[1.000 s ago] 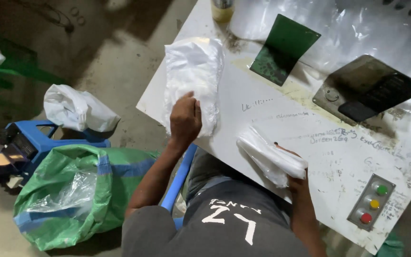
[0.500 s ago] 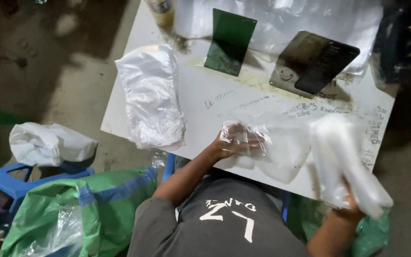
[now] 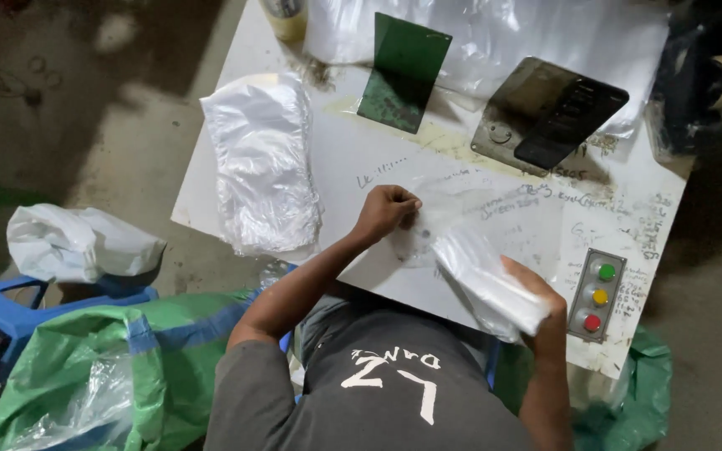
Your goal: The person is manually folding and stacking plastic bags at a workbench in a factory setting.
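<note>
Pinching the near edge of a clear plastic bag (image 3: 495, 221), the person's left hand (image 3: 386, 210) is curled shut into a loose fist, knuckles up, pressing the film against the white table (image 3: 361, 163). The right hand (image 3: 536, 292) is closed around a folded white item (image 3: 490, 284), a soft bundle wrapped in film, held just above the table's near edge. The two hands stand apart, with the white item's upper end lying between them.

The clear bag is spread flat on the tabletop, stretching away from the left hand toward the far right; its mouth seems to lie at the left fist, though the film is too sheer to be sure. The white item's long axis runs on a slant, from the right hand's grip up and leftward toward the left fist, so its free end points at the spot where the bag is pinched. The right hand is the one carrying it; the left hand is nearer the bag's edge.

Beyond the left hand, to its far left side, rests a stack of clear bags (image 3: 265, 163). Farther out from both hands stand a green panel (image 3: 403, 71) and a dark metal plate (image 3: 549, 113). Just outside the right hand sits a button box (image 3: 597, 294) with green, yellow and red buttons. A green sack (image 3: 110, 367) slumps below the left elbow.
</note>
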